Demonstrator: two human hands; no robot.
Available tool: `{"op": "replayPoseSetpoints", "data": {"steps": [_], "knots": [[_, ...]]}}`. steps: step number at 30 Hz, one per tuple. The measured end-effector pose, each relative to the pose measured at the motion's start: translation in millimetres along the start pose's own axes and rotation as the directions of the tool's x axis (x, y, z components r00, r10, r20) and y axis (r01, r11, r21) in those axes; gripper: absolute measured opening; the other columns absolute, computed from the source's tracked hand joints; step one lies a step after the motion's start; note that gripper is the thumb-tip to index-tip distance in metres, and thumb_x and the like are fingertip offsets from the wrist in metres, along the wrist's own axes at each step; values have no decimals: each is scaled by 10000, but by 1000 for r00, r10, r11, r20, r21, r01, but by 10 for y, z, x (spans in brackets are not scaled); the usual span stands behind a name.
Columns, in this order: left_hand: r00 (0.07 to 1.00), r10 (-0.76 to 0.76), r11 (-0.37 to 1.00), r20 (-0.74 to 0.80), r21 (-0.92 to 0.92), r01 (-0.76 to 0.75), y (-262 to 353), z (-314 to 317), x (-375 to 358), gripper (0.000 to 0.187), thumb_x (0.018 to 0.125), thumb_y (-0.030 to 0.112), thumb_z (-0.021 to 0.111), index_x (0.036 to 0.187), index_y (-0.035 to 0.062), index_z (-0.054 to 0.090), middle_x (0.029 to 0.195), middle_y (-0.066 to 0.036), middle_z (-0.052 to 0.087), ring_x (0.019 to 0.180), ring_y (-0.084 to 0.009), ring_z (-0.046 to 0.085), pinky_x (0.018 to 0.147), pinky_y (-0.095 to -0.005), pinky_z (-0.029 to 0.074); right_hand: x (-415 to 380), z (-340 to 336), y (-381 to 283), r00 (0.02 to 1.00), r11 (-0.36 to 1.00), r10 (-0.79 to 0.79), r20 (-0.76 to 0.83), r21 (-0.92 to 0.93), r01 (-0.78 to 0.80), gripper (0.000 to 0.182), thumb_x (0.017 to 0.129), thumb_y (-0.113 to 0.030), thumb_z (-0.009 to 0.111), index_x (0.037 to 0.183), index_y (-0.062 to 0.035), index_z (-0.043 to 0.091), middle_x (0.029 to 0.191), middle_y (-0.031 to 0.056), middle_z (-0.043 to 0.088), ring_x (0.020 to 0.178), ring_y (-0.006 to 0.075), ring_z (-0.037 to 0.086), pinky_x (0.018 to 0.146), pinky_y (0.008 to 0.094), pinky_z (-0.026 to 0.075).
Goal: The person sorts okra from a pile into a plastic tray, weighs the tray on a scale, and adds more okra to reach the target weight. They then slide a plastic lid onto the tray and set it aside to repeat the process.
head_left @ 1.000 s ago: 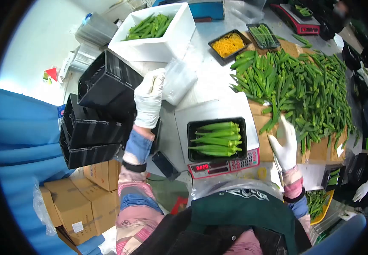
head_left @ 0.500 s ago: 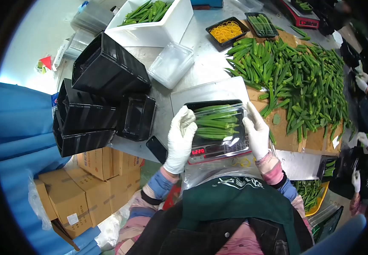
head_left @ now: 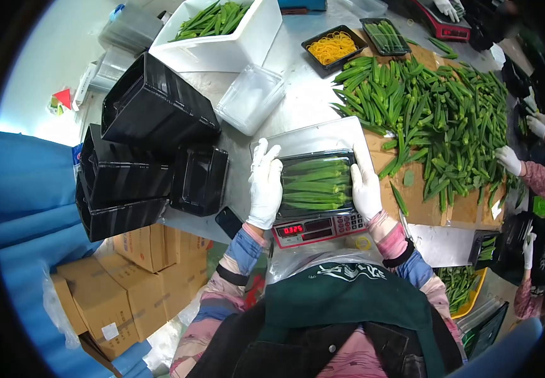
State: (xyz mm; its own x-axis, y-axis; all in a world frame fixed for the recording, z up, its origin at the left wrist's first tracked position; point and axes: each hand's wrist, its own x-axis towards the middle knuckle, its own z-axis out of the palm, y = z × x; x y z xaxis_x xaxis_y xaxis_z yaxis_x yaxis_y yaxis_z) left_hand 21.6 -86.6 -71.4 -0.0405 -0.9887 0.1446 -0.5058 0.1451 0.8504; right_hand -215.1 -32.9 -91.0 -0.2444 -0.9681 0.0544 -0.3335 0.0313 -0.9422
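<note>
A black tray of okra point(head_left: 315, 186) with a clear lid over it rests on the plate of a digital scale point(head_left: 306, 238), whose red display is lit. My white-gloved left hand point(head_left: 264, 189) is against the tray's left side, fingers pointing up along the edge. On the opposite side my gloved right hand point(head_left: 365, 189) holds the right edge, its fingers stretched along the lid. Between them the pods lie side by side under the plastic.
Loose okra point(head_left: 436, 126) is heaped on cardboard to the right. Stacked black trays point(head_left: 159, 107) and clear lids point(head_left: 250, 99) stand left. Behind are a white foam box point(head_left: 222, 47) and a tray of rubber bands point(head_left: 332, 48). A co-worker's gloved hand point(head_left: 508, 160) reaches toward the heap.
The clear lid has come down over the tray, and both hands have moved to its sides. The tray has shifted up, uncovering the scale's panel. A co-worker's hand has come to the heap.
</note>
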Motion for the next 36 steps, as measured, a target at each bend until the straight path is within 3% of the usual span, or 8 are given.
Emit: {"op": "replayPoseSetpoints", "data": {"steps": [7,10,16,19,20,31,34,36], "knots": [[995,-6,999,96,46,1,-258,16,61,321,1005,133,516,1286,42,641,1495,-151,497,1466,-360,326,1183,-414,288,49,-4,79,987,989,146,67,4,-147,455,1006,-85,463,1445,34,455,1442,198,532,1364,258,472,1141,320,318],[986,84,992,147,80,-96,-210,-51,100,344,1007,152,541,1321,28,609,1439,-178,543,1401,-332,431,1146,-397,346,90,-61,93,996,994,31,86,98,-40,464,1007,-141,474,1447,3,470,1458,223,499,1392,329,434,1167,372,296],[950,-303,914,-80,-306,266,-17,-362,-551,472,971,101,633,1405,-16,490,1172,-104,656,1026,-158,639,919,-298,517,-379,-351,95,962,926,272,19,265,-268,466,1016,-160,566,1440,8,471,1244,129,653,1076,189,634,912,276,486],[827,-495,676,265,-481,558,15,-540,-920,449,970,114,643,1373,-24,499,1109,-84,658,909,-135,644,823,-284,550,-602,-589,-55,820,717,518,243,401,-571,392,1010,-163,588,1355,17,544,1114,52,669,926,102,623,757,218,479],[770,-505,444,390,-648,619,55,-515,-985,418,972,111,642,1342,-29,510,1104,-104,656,846,-152,649,774,-286,566,-657,-594,18,804,658,512,303,464,-593,358,999,-160,606,1312,13,575,1059,30,668,870,86,616,711,211,469],[768,-370,0,523,-826,563,-115,-230,-1086,302,984,90,616,1252,27,493,929,-24,576,742,-126,592,643,-290,492,-689,-572,282,773,230,397,495,761,-606,283,995,-160,624,1220,10,618,838,-31,579,651,64,499,588,214,401],[782,-347,32,518,-827,561,-147,-201,-1111,310,979,101,629,1247,22,495,923,-22,573,709,-111,568,610,-269,453,-672,-603,236,746,222,445,496,745,-629,294,997,-174,623,1231,3,614,849,-30,577,631,69,492,583,219,398],[776,-426,303,465,-735,606,-107,-279,-1042,318,977,89,622,1247,-12,486,930,-42,574,699,-118,580,640,-287,497,-618,-622,245,758,423,474,447,640,-642,295,1004,-181,612,1235,3,609,880,-38,579,638,55,479,588,212,395]]}}
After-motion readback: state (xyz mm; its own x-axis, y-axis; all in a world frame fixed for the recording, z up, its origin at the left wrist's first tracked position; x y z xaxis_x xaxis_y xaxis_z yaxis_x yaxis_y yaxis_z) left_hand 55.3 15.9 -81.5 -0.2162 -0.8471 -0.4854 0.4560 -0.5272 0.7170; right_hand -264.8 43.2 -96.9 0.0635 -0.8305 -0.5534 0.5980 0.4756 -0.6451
